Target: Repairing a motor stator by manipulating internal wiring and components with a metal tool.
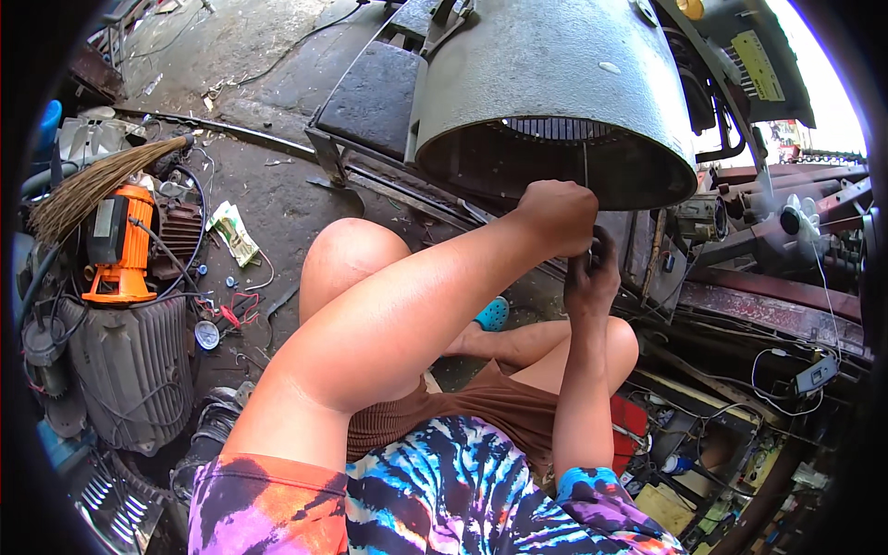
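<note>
A large grey metal motor housing (pixel 555 83) lies with its round open end toward me, slotted stator teeth (pixel 555 128) showing inside. My left hand (pixel 558 217) is closed in a fist at the lower rim of that opening. From the fist a thin straight line, a rod or taut wire (pixel 585 165), rises into the housing; its far end is hidden. Just below, my right hand (pixel 594 276) has its darkened fingers curled close under the left fist. Whatever it holds is hidden between the fingers.
To the left stand an orange motor (pixel 132 245), a finned grey motor casing (pixel 134 375) and a straw broom (pixel 102 190). A round gauge (pixel 207 335) and red wires lie on the floor. Metal beams (pixel 768 305) and cluttered parts fill the right side.
</note>
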Available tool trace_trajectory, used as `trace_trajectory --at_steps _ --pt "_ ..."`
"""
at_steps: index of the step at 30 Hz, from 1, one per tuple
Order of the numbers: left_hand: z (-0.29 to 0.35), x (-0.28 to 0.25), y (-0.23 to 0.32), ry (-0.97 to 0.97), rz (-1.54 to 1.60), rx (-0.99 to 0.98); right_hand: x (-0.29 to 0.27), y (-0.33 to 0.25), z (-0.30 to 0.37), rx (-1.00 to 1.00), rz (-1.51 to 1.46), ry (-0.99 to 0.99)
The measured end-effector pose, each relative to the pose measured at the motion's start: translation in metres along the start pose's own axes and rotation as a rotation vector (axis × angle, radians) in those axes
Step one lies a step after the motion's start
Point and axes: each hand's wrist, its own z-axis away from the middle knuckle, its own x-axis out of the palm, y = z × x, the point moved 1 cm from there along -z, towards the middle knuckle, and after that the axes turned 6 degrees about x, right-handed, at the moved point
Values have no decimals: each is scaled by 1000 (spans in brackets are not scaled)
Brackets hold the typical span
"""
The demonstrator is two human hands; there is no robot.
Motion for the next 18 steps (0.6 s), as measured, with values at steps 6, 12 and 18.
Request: trace_trajectory --at_steps 6,12,18 --pt "-2 3 -4 25 -1 22 2 26 -16 21 -14 -54" --pt "-3 -2 -5 -20 15 60 14 56 -16 -87 -160 -40" --pt "-2 0 -1 -35 3 30 2 22 19 123 -156 -38"
